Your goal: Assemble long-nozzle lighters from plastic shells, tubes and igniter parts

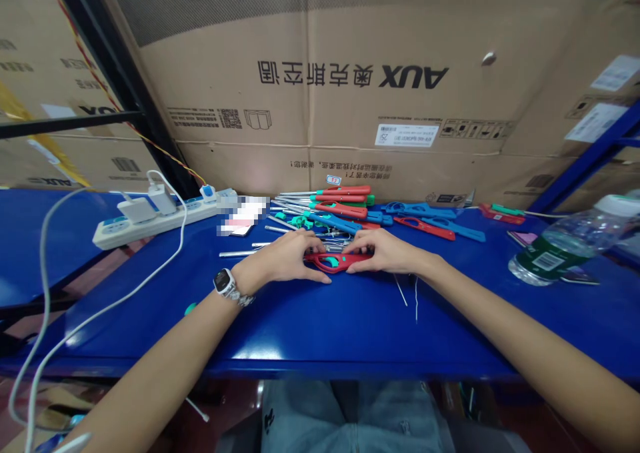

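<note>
Red handle (342,265) in both hands (290,256) (384,251), wide blue tabletop (320,323) toward near edge (320,367)

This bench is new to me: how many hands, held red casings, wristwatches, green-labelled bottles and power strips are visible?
Left hand, right hand: 2
Held red casing: 1
Wristwatch: 1
Green-labelled bottle: 1
Power strip: 1
Total: 6

Handle casing (353,257), one, red, elongated, with a rounded opening toward its left end; green trigger (332,261) set inside the opening, small green part (344,259) at mid-body. Held at both ends, lengthwise left to right, scene centre; right end partly hidden.
</note>
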`<state>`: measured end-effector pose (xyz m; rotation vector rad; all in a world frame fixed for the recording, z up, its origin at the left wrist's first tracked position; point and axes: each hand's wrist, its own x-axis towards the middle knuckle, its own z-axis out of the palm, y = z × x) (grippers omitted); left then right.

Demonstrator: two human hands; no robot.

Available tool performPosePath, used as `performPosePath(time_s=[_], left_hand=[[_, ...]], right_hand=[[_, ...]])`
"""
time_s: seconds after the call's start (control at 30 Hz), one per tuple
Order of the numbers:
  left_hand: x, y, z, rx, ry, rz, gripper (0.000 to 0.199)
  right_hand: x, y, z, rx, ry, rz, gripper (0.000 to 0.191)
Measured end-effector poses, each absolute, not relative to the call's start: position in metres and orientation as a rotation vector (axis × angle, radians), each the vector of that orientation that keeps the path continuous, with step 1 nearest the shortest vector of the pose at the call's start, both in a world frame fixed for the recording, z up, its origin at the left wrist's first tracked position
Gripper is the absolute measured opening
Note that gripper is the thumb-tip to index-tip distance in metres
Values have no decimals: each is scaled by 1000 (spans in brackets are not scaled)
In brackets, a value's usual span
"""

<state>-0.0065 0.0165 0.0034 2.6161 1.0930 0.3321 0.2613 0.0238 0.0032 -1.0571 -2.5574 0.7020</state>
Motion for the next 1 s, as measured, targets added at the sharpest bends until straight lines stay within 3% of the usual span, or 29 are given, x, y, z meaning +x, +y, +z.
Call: performPosePath(time_s=[0.23,0.47,1.0], left_hand=[[-4,16,1,2584,1056,393,42],[3,10,1,2622,1079,369,53],[4,11,-3,2544,1066,427,41]], right_hand=[[258,14,2,-1071,-2538,619,34],[257,14,0,-1061,-2524,620,36],[257,10,-3,-1027,-2524,556,28]])
